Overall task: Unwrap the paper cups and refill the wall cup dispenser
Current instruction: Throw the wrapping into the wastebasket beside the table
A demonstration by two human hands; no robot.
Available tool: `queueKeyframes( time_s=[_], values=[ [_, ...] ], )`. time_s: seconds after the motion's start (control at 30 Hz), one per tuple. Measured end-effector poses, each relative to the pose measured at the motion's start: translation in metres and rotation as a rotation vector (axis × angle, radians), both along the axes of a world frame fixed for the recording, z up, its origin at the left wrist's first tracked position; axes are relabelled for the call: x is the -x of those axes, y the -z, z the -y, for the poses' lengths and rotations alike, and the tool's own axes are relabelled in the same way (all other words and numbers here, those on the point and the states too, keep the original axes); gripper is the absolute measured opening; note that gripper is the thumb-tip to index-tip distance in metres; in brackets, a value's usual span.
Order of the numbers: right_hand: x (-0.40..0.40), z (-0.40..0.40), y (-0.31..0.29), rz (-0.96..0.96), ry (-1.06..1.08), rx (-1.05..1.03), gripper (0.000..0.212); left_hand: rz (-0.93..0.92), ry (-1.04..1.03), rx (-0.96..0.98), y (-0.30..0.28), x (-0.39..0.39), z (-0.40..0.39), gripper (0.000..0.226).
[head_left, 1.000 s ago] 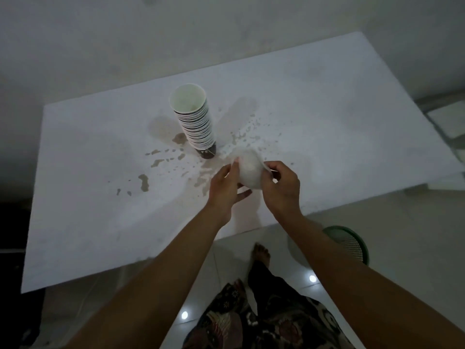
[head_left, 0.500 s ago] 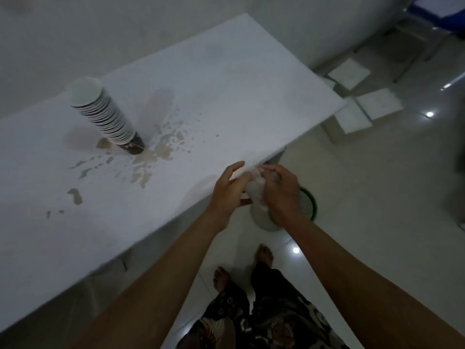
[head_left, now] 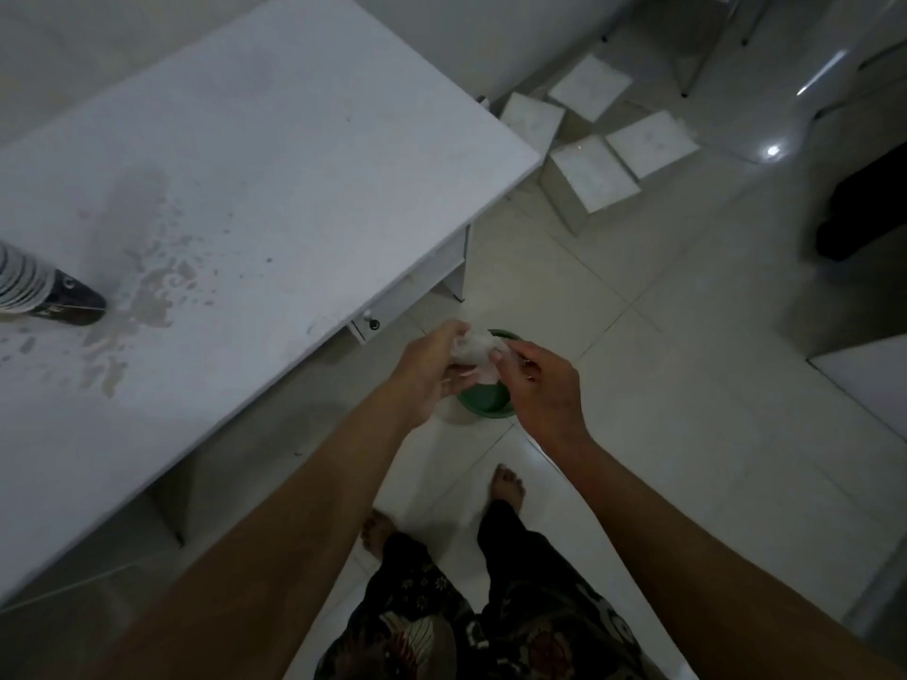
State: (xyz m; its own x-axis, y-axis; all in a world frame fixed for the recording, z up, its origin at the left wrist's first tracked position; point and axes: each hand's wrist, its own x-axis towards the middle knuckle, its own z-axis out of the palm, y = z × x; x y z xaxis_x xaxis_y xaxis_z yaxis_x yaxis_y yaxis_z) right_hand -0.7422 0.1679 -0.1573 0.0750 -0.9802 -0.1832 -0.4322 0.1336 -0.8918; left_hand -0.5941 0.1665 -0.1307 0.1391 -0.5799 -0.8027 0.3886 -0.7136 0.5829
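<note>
The white table (head_left: pixel 275 154) is the landmark, filling the upper left of the head view, its top blotched with pale brownish stains (head_left: pixel 147 296) near its left side. A drawer front with a small knob (head_left: pixel 374 324) shows under its near right edge. On the tiled floor (head_left: pixel 687 385) beyond the table's far right corner lie several white square panels (head_left: pixel 594 174). At the table's left edge, cut off by the frame, stands the stack of paper cups (head_left: pixel 44 292), white rims banded above a dark bottom cup, resting on the tabletop next to the stains. Off the table's near right edge, low over the floor, sits a green bin (head_left: pixel 486 400), partly hidden by the hands. Above that bin, just clear of the table's edge, both hands meet around a crumpled clear plastic wrapper (head_left: pixel 473 353). The left hand (head_left: pixel 432 370) curls its fingers round the wrapper from the table side; its grip is closed on the plastic. The right hand (head_left: pixel 540 385), farther from the table, pinches the wrapper's other side between thumb and fingertips, and a ring shows on one finger. Bare feet and patterned dark trousers (head_left: pixel 491 606) stand on the floor below the table's near edge.
</note>
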Motion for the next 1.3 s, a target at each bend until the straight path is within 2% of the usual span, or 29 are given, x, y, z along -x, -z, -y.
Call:
queueKeyframes(
  time_s=[0.1,0.2,0.3,0.37,0.43,0.57,0.67,0.9,1.0,1.17,1.3],
  values=[
    [0.023,0.026,0.013,0.103,0.152,-0.185,0.016,0.177,0.216,0.096,0.013,0.024,0.006,0.019],
    [0.038,0.046,0.027,0.144,0.206,-0.235,0.018,0.253,0.168,0.217,0.038,0.044,0.013,0.029],
    [0.049,0.058,0.043,0.062,0.074,-0.189,0.014,0.452,0.104,0.218,0.066,0.055,0.027,0.027],
    [0.056,0.063,0.058,0.023,-0.05,-0.191,0.024,0.556,0.112,0.197,0.083,0.06,0.037,0.023],
    [0.064,0.069,0.078,-0.017,-0.12,-0.157,0.035,0.554,0.105,0.176,0.099,0.065,0.051,0.021],
    [0.077,0.093,0.121,-0.064,-0.013,-0.175,0.037,0.235,0.023,0.058,0.127,0.075,0.08,0.039],
    [0.078,0.11,0.142,-0.054,0.009,-0.234,0.039,0.166,0.008,0.02,0.145,0.08,0.092,0.042],
    [0.083,0.121,0.174,-0.095,-0.046,-0.3,0.05,0.301,0.131,-0.037,0.183,0.079,0.1,0.056],
    [0.086,0.123,0.173,-0.11,-0.054,-0.297,0.048,0.397,0.223,-0.035,0.182,0.078,0.099,0.052],
    [0.081,0.122,0.154,-0.13,-0.099,-0.247,0.043,0.597,0.313,0.081,0.16,0.069,0.099,0.042],
    [0.062,0.122,0.121,-0.139,-0.206,-0.103,0.039,0.747,0.326,0.246,0.121,0.049,0.095,0.039]
  ],
)
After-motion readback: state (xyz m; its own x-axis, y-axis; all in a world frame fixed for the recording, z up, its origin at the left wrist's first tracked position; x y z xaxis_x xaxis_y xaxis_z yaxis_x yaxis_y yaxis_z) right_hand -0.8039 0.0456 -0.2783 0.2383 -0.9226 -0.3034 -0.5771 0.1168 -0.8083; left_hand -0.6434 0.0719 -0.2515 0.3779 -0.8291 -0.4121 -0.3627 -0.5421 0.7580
